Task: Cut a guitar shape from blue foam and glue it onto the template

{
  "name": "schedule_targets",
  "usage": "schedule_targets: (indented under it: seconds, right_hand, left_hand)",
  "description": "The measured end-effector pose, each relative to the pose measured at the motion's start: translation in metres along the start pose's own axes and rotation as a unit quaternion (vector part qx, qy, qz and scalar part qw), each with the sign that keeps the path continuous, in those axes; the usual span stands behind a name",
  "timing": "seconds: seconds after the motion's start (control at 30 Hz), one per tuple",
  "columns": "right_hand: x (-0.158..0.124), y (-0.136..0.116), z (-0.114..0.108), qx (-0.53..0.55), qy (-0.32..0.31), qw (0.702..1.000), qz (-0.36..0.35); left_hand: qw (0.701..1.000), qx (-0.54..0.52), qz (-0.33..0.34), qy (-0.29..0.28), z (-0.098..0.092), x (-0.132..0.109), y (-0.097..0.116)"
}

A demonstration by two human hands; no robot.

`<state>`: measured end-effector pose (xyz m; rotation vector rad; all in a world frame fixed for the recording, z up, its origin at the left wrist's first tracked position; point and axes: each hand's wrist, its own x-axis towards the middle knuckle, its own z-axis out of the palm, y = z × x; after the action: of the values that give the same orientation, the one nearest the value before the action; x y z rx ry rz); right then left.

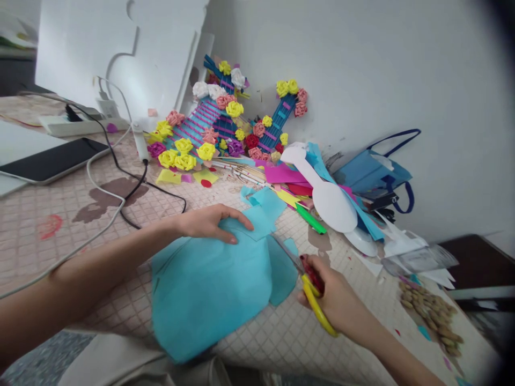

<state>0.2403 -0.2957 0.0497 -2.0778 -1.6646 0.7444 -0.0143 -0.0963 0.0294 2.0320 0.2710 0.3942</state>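
Turquoise paper (217, 289), scissors (306, 282) diagonally forward-left

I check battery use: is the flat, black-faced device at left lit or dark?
Dark: the flat, black-faced device shows no image. Whether power is on, cannot tell.

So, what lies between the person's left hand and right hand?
Blue paper and the scissors' blades, which point from the right hand toward the left hand; the head view shows this.
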Motion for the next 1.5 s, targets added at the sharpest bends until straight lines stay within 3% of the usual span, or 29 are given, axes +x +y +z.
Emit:
schedule_targets:
  seconds: [0.17,0.37,0.83,1.2,1.33,1.5]
  right_hand:
    - [0.008,0.002,-0.008,-0.199,-0.03,0.978,-0.059]
    - [0.02,0.012,-0.014,-0.313,-0.048,0.945,-0.082]
    - [0.032,0.018,-0.015,-0.332,-0.045,0.94,-0.071]
    - [0.04,0.017,-0.015,-0.345,-0.043,0.936,-0.065]
    - [0.041,0.02,-0.014,-0.344,-0.036,0.934,-0.087]
    - [0.045,0.025,-0.013,-0.355,-0.033,0.928,-0.111]
  left_hand:
    - [1.0,-0.002,0.006,-0.007,0.001,0.002,-0.004]
    - [0.998,0.041,0.025,0.031,0.003,0.004,-0.014]
    - [0.995,0.07,0.015,0.063,0.005,0.004,-0.023]
    - [0.998,0.047,0.023,0.025,0.004,0.005,-0.024]
    - [0.999,0.035,0.01,-0.017,0.004,0.005,-0.026]
    - [1.0,0.008,0.018,-0.02,0.003,0.004,-0.026]
